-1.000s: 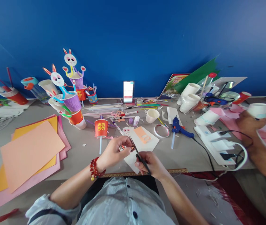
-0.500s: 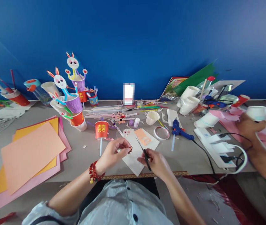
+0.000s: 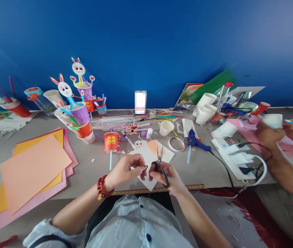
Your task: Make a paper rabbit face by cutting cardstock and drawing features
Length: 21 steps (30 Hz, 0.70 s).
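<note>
Between the thumb and fingers of my left hand (image 3: 127,169) is a small orange paper piece with a black edge (image 3: 145,168). My right hand (image 3: 171,176) grips a pair of scissors (image 3: 160,159) by its dark handles, the blades spread and pointing away from me. Under both hands lies a white sheet of paper (image 3: 150,185), with an orange paper scrap (image 3: 152,146) on it near the blades. A cut-out face with pink eyes (image 3: 138,144) rests at the sheet's upper left. Beyond my left hand stands a red paper cup (image 3: 110,142) with a pale straw below it.
Coloured paper sheets (image 3: 33,168) are stacked at left, behind them cup figures with rabbit heads (image 3: 80,115). A blue glue gun (image 3: 196,142), tape roll (image 3: 176,144) and power strip (image 3: 232,162) occupy the right. Farther right, another person's hands hold a white cup (image 3: 272,121).
The scissors have swung more upright and their blades have opened wider. My right hand has turned and come closer to my left. The view has shifted slightly.
</note>
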Motion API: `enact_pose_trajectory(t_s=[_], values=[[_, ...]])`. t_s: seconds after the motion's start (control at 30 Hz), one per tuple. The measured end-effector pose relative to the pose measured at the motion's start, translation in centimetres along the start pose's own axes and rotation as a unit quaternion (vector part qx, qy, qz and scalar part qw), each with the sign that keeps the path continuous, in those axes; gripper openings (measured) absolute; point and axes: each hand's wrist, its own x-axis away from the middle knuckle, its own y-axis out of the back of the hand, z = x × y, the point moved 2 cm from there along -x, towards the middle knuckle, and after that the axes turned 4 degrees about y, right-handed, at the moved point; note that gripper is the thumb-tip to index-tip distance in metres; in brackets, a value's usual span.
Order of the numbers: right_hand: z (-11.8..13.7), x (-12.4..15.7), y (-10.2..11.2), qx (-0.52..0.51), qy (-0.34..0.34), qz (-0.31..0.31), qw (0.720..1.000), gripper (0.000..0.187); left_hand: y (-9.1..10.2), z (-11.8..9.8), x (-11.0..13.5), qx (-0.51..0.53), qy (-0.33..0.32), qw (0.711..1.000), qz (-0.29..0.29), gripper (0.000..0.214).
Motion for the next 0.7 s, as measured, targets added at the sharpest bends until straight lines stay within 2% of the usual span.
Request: enact_pose_trajectory(t_s=[0.1, 0.2, 0.27, 0.37, 0.47, 0.53, 0.63, 0.7], values=[[1.1, -0.7, -0.5, 0.003, 0.036, -0.03, 0.999, 0.02, -0.3, -0.6, 0.1, -0.053, -0.009, 0.999, 0.007, 0.008], [1.6, -1.1, -1.1, 0.002, 0.044, -0.022, 0.999, 0.019, -0.4, -1.0, 0.2, -0.108, -0.007, 0.994, 0.004, 0.01], [1.6, -1.2, -1.3, 0.004, 0.041, -0.023, 0.999, 0.02, -0.5, -1.1, 0.3, -0.154, -0.006, 0.988, -0.019, 0.011], [1.2, -1.2, -1.4, 0.013, 0.053, -0.058, 0.997, 0.016, -0.8, -0.6, 0.4, -0.183, -0.012, 0.98, -0.079, 0.007], [0.9, -1.1, -1.5, 0.03, 0.077, -0.111, 0.99, 0.015, -1.5, 0.5, 0.3, -0.125, -0.04, 0.984, -0.124, 0.004], [0.9, -1.1, -1.6, 0.034, 0.086, -0.122, 0.988, 0.015, -1.9, 1.2, 0.2, -0.068, -0.063, 0.985, -0.144, 0.006], [1.2, -0.9, -1.7, 0.02, 0.08, -0.096, 0.992, 0.019, -2.0, 1.6, 0.0, 0.006, -0.083, 0.985, -0.152, 0.009], [1.1, -0.5, -1.6, 0.015, 0.052, -0.064, 0.996, 0.023, -1.6, 1.2, 0.0, 0.026, -0.097, 0.984, -0.145, 0.009]])
